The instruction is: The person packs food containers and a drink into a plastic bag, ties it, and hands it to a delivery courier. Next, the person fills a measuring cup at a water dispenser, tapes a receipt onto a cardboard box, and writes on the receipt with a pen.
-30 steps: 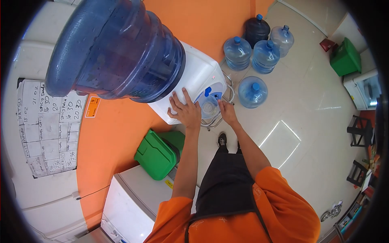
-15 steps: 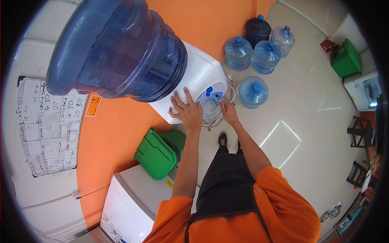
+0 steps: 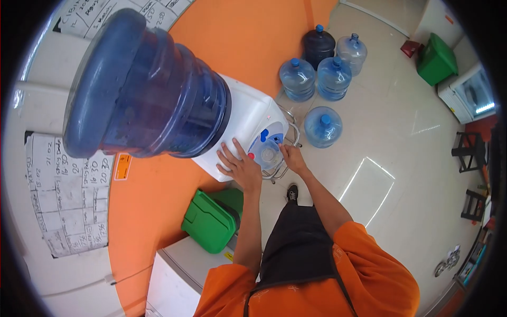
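A white water dispenser (image 3: 244,103) carries a large blue water jug (image 3: 153,95), upended on its top. My left hand (image 3: 240,166) lies with fingers spread on the dispenser's white front panel, beside a red tap (image 3: 251,156). Blue taps (image 3: 264,135) sit further along the same face. Below them, in the recess, is a clear round piece (image 3: 268,155) that may be a cup or the drip tray. My right hand (image 3: 292,157) is closed at the recess edge, near a blue part. Whatever its fingers hold is hidden.
Several water jugs (image 3: 323,127) stand on the tiled floor beyond the dispenser. A green lidded bin (image 3: 209,222) and a white cabinet or freezer (image 3: 174,274) are at lower left. A whiteboard (image 3: 68,201) hangs on the wall. Black stools (image 3: 469,152) stand at far right.
My view has shifted, so the dispenser appears lower and slightly left. The red tap now shows beside my left hand, which stays on the panel. My right hand remains closed by the recess.
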Available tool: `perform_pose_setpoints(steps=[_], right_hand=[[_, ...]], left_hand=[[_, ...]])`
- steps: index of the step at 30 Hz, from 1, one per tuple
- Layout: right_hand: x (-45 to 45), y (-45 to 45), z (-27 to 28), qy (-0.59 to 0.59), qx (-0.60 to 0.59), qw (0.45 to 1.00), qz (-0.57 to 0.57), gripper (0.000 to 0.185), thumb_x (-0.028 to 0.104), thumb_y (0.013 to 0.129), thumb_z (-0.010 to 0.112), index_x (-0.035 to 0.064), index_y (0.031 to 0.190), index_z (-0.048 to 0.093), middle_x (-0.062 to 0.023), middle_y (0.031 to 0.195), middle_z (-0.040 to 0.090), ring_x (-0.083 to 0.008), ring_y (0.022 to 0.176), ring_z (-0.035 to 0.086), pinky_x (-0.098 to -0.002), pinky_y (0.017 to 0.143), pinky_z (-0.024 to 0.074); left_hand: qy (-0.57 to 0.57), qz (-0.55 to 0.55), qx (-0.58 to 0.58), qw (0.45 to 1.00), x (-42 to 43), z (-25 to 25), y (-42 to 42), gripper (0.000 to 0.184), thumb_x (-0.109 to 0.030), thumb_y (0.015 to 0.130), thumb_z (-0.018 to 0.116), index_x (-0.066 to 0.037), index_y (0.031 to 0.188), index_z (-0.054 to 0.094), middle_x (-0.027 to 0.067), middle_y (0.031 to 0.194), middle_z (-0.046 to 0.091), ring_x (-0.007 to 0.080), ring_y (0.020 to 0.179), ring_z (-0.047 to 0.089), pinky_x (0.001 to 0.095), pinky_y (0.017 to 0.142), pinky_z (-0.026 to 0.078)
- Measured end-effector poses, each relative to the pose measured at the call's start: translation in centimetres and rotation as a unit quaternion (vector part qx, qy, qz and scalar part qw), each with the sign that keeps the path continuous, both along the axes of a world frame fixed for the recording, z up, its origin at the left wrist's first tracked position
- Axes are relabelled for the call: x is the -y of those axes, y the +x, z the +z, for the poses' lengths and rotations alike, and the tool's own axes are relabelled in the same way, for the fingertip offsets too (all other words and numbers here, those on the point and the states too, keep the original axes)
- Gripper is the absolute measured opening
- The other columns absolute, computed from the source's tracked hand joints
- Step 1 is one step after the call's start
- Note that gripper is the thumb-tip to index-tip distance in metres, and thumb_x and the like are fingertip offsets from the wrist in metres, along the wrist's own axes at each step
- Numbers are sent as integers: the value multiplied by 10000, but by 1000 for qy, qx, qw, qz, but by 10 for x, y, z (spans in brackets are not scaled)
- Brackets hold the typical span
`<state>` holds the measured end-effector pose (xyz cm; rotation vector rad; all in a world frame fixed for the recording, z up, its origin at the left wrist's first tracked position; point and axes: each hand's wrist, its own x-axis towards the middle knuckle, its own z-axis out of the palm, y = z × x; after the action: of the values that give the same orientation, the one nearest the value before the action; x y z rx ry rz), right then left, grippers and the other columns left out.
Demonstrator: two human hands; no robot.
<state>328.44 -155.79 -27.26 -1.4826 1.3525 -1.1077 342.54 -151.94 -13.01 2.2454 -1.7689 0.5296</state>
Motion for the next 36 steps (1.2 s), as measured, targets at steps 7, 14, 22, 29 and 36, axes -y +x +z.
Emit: perform_pose_setpoints(steps=[7, 14, 22, 29, 36], right_hand=[[-26, 5, -6, -12, 3, 998, -64, 445, 271, 1017, 556, -58, 717, 550, -257, 641, 523, -344, 530, 472, -447, 547, 379], [-58, -8, -24, 118, 17, 988, -95, 333, 231, 1014, 546, -40, 1174, 653, -210, 1165, 680, -270, 1127, 623, -399, 1020, 453], [-82, -108, -57, 78, -13, 997, -3, 494, 294, 1044, 465, -82, 1358, 528, -209, 1330, 586, -282, 1162, 581, -411, 977, 474], [-130, -95, 61, 119, -182, 939, 266, 322, 300, 969, 576, 3, 955, 701, -134, 787, 679, -206, 699, 598, -334, 649, 524], [-207, 216, 48, 9, -95, 840, 534, 330, 310, 981, 560, 19, 921, 703, -115, 749, 654, -204, 668, 581, -338, 603, 508]], left_hand=[[4, 36, -70, 997, -18, -26, 8, 832, -126, 820, 630, -79, 1554, 242, 316, 1589, 109, 538, 1469, 48, 726, 1110, 49], [-65, -29, -109, 991, -49, -23, 9, 805, -161, 840, 672, -30, 1526, 273, 326, 1577, 137, 526, 1468, 100, 700, 1138, 77], [63, 217, -306, 925, -314, -41, 48, 800, -116, 804, 708, -85, 1512, 335, 257, 1508, 301, 429, 1400, 323, 501, 1147, 324], [232, 657, -466, 545, -647, -159, -87, 689, -280, 845, 684, -81, 1446, 412, 238, 1366, 532, 410, 1304, 488, 514, 1032, 461], [55, 734, -616, 281, -711, -276, -245, 398, -343, 835, 690, -35, 1088, 704, 239, 1132, 683, 389, 1068, 658, 483, 896, 538]])
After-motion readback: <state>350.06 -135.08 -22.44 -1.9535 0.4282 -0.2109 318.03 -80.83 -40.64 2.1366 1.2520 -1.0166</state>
